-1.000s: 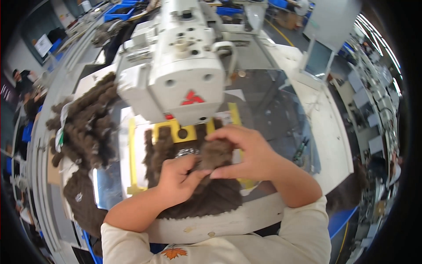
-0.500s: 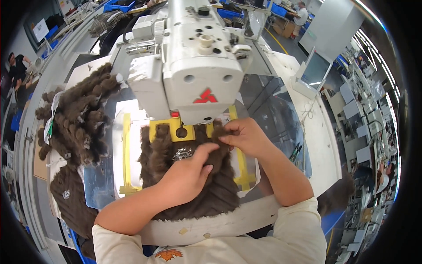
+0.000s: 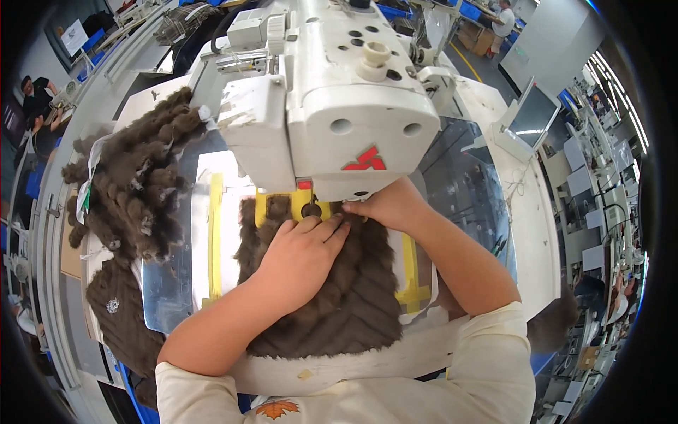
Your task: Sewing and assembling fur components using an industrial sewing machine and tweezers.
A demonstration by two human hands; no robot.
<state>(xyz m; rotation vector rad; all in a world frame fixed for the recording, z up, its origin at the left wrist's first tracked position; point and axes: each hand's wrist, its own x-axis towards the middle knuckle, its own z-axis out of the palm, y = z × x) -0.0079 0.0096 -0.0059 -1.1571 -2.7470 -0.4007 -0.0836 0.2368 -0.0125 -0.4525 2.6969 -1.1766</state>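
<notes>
A dark brown fur piece with a quilted fabric lower part [image 3: 353, 318] lies below the sewing machine head [image 3: 364, 134]. My left hand [image 3: 300, 258] rests palm down on it, fingers stretched toward the needle area, covering the middle of the fur. Close by on the right, my right hand [image 3: 395, 206] has thumb and fingers closed at a strip of fur [image 3: 365, 220] near the yellow plate [image 3: 282, 201]. The machine head partly hides its fingers. Fur strips also lie along the plate's edge.
A heap of brown fur strips [image 3: 134, 184] lies on the left, above another quilted brown piece [image 3: 123, 311]. Yellow tape [image 3: 215, 237] lines the white sheet under the work. A screen [image 3: 530, 116] stands at right. Other people work farther off.
My left hand has moved up and flattened onto the fur, covering the silvery patch seen before. My right hand has moved in beneath the machine head. The view has shifted slightly.
</notes>
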